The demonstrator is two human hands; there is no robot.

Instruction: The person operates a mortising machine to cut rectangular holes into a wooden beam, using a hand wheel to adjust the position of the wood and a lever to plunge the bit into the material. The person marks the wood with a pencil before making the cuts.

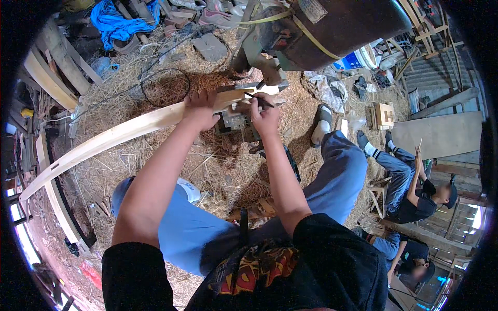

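Both hands meet at the near end of a long pale wooden plank [124,130]: my left hand [199,110] is closed over its top edge, pressing it down so it does not shift, while my right hand [264,115] is pinched shut around a thin dark pencil [259,99] whose tip touches the wood just beside my left thumb. I judge the left grip is there to steady the board for marking. That end of the plank rests on a small metal block [236,124] set in the straw, which lifts it to a handy height above my knees in blue trousers [207,228]. Its long axis runs from the block out to my left and toward me, reaching the left edge of view; the fisheye lens bends it into a curve. Beyond the block stands a big dark machine [332,31] with a yellow strap. At my right, 2 other people [415,197] sit on the floor.
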